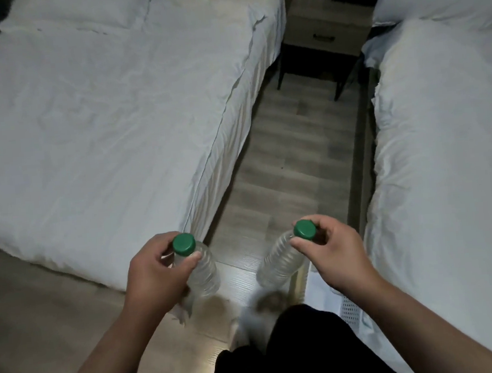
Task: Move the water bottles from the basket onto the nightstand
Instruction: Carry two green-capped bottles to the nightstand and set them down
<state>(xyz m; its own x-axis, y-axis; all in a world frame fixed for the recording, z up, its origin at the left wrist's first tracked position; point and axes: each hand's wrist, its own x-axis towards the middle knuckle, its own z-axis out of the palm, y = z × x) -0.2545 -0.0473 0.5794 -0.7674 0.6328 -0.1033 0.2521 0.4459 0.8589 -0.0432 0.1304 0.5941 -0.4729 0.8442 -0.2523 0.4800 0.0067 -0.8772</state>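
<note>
Two clear water bottles with green caps hang over the wooden floor. My left hand (154, 270) grips the neck of the left bottle (203, 270) just under its cap. With its fingertips my right hand (337, 252) pinches the right bottle (283, 261) by the cap. The wooden nightstand (326, 30) stands far ahead between the two beds, its drawer facing me. A white perforated basket (350, 310) shows partly at the lower right, beside my right forearm.
A white bed (101, 124) fills the left side and a second white bed (447, 147) the right. A strip of wooden floor (292, 159) runs between them up to the nightstand. My dark trouser legs are at the bottom centre.
</note>
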